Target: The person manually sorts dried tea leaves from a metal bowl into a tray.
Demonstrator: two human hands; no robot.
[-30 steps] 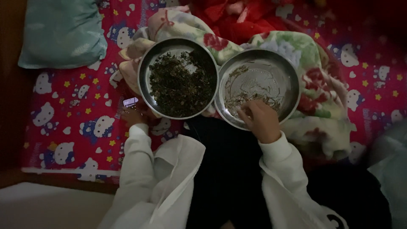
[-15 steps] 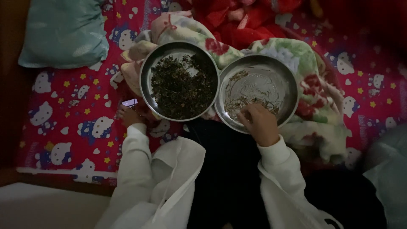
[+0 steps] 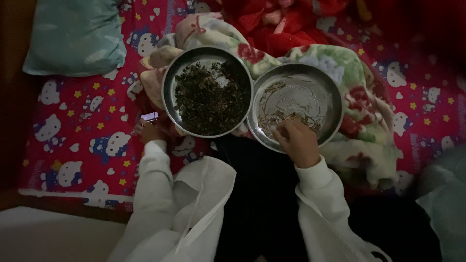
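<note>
A bed [image 3: 82, 145] under a red cartoon-print sheet fills the view, a teal pillow [image 3: 73, 36] at its top corner. On a bunched floral blanket [image 3: 369, 121], which cushions them, sit two round steel bowls side by side, rims touching. The left bowl [image 3: 167, 97] is heaped with dark dried leaves [image 3: 211, 99]; the right bowl [image 3: 335, 97] carries only a scatter of thin stalks [image 3: 272, 116]. Right hand [image 3: 298, 140] rests over that bowl's near rim, fingers curled down among the stalks, pinching by the look of it. Left hand [image 3: 148, 131] lies on the sheet beside the left bowl, by a small glowing device [image 3: 149, 116]; its grip I can't make out.
</note>
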